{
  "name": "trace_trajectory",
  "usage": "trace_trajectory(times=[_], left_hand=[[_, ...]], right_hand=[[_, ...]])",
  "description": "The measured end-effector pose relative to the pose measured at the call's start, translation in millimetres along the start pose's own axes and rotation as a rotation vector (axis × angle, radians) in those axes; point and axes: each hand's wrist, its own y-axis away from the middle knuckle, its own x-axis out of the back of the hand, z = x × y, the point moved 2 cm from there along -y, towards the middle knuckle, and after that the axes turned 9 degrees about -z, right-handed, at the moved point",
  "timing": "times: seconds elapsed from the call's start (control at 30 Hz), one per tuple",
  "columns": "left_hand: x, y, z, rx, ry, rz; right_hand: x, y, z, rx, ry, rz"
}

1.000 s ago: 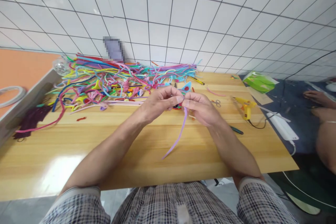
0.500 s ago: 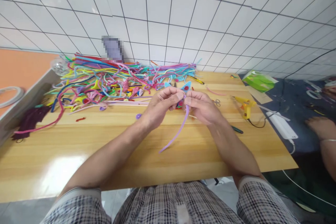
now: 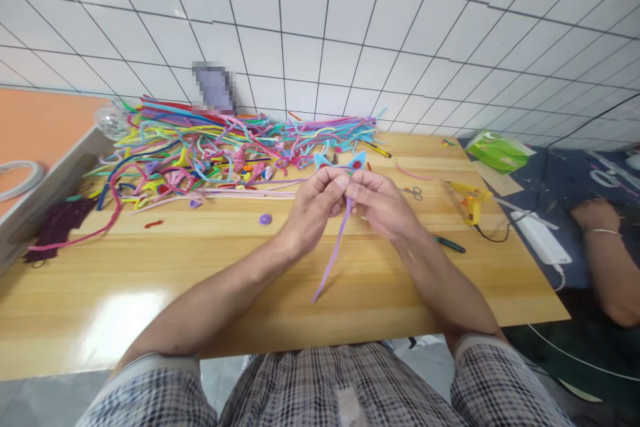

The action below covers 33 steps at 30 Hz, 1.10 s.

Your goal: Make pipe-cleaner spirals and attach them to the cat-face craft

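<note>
A purple pipe cleaner (image 3: 333, 257) hangs down toward me from between my fingertips, its upper end hidden by them. My left hand (image 3: 320, 203) pinches it at the top, thumb against forefinger. Right beside it, my right hand (image 3: 377, 203) pinches the same piece, and the fingertips of both hands meet. Just behind my hands lies a blue piece with two pointed tips and red spots (image 3: 357, 165), partly covered by my fingers. A small purple coil (image 3: 265, 219) rests on the table to the left of my hands.
Many coloured pipe cleaners (image 3: 200, 147) are heaped at the back left. On the right are scissors (image 3: 414, 193), a yellow glue gun (image 3: 471, 203), a dark green-handled tool (image 3: 450, 245) and a white power strip (image 3: 543, 240). Another person's arm (image 3: 607, 253) shows at the far right.
The hanging purple pipe cleaner has swung straighter and lower. My fingertips have drawn closer together around its top. At the right, the other person's arm has moved further into view.
</note>
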Motion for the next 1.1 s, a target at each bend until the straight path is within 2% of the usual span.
trace_trajectory(times=[0.07, 0.13, 0.3, 0.4, 0.53, 0.7, 0.8, 0.87, 1.0, 1.1], left_hand=[[-5.5, 5, -9, 0.064, 0.130, 0.054], [-6.5, 6, -9, 0.107, 0.165, 0.038], [6.8, -8, 18, 0.013, -0.122, -0.163], [12.5, -14, 28, -0.012, -0.238, -0.220], [9.6, -9, 21, -0.037, -0.233, -0.114], [-2.8, 5, -9, 0.053, 0.124, 0.041], [-0.6, 4, -14, 0.106, 0.165, 0.071], [5.8, -4, -7, 0.085, 0.058, 0.010], [18.6, -17, 17, 0.024, -0.200, -0.185], [20.8, -18, 26, 0.011, -0.264, -0.199]], right_hand=[[-1, -1, 4, -0.014, -0.020, 0.013], [1, -1, 4, -0.038, -0.032, 0.004], [10, 1, -6, -0.076, -0.021, -0.020], [11, 2, -9, -0.101, -0.007, -0.044], [7, 1, -9, -0.061, 0.006, -0.056], [2, -4, 3, 0.014, 0.023, 0.005], [4, -7, 7, -0.014, 0.004, -0.001], [8, -7, 5, -0.039, -0.005, -0.002], [14, -3, -4, -0.090, -0.006, -0.024], [12, -1, -7, -0.100, 0.009, -0.066]])
